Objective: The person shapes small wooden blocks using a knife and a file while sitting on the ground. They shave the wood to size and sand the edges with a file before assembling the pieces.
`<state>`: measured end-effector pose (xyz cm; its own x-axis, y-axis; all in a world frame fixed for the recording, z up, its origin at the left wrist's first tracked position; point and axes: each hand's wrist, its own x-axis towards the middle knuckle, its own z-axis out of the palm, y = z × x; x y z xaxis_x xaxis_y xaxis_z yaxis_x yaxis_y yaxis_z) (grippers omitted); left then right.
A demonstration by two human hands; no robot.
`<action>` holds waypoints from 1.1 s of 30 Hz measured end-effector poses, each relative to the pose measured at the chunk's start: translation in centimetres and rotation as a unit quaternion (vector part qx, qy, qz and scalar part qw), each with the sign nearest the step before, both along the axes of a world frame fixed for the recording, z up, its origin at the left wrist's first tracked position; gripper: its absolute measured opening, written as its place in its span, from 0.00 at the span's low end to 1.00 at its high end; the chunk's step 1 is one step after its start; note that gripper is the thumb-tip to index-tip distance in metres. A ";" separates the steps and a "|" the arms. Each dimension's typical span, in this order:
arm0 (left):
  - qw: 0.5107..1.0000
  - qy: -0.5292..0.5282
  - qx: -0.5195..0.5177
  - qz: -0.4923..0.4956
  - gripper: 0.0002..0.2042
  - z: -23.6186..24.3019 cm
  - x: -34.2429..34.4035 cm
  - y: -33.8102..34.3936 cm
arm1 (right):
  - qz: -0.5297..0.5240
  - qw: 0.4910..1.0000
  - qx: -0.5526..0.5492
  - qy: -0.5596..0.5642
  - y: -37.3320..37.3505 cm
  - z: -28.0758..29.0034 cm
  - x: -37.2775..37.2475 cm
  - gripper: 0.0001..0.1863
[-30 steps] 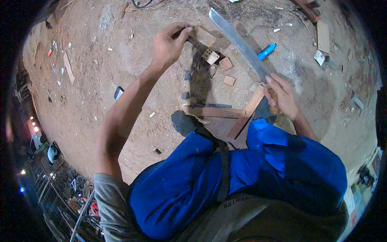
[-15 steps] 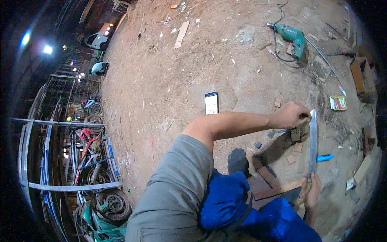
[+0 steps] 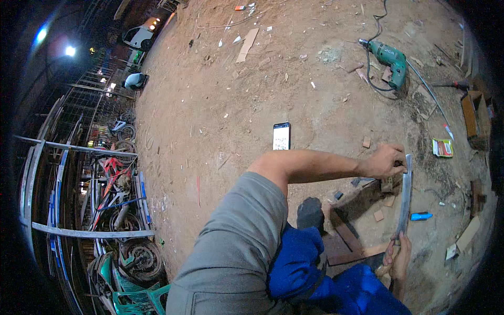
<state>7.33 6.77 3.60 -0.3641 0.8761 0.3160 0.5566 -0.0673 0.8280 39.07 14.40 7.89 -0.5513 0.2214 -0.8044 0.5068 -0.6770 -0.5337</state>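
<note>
My right hand is wrapped round the wooden handle of a long machete. Its straight steel blade points away from me, toward the far side. Near the tip, my left hand has its fingers curled closed against the blade's left side. What those fingers pinch, if anything, is too small to make out. Beside the blade, on its right, a blue marker-like tube lies on the ground. Small square wooden pieces are scattered left of the blade, near a small brown block.
A phone with a lit screen lies beyond my left forearm. A green corded drill rests at the far right, near an open cardboard box. Wooden boards lie by my foot. Metal racks and motorbikes stand at left.
My left hand has moved a little along the blade, from the tip toward the handle. The machete's handle end has shifted slightly left. The whole view has turned a little.
</note>
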 end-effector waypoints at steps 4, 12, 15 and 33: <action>0.999 -0.026 -0.047 0.010 0.05 -0.2 1.0 -0.9 | 0.002 0.999 -0.014 0.041 -0.8 0.8 -1.4 0.21; 0.975 0.137 -0.164 -0.057 0.09 1.1 -0.9 1.8 | 0.299 0.841 0.450 0.001 1.4 -3.7 2.4 0.19; 0.942 0.285 -0.110 -0.137 0.10 1.3 -4.4 1.7 | 0.070 0.972 0.209 0.081 0.3 -2.7 -1.7 0.19; 0.936 0.164 -0.178 -0.255 0.03 2.3 -3.9 3.0 | 0.079 0.993 -0.025 0.078 2.4 -0.1 -1.7 0.20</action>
<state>3.41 9.77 5.91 0.1952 0.9807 -0.0084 0.7554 -0.1449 0.6390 37.36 16.77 7.81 -0.6954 0.0849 -0.7136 0.5218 -0.6231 -0.5826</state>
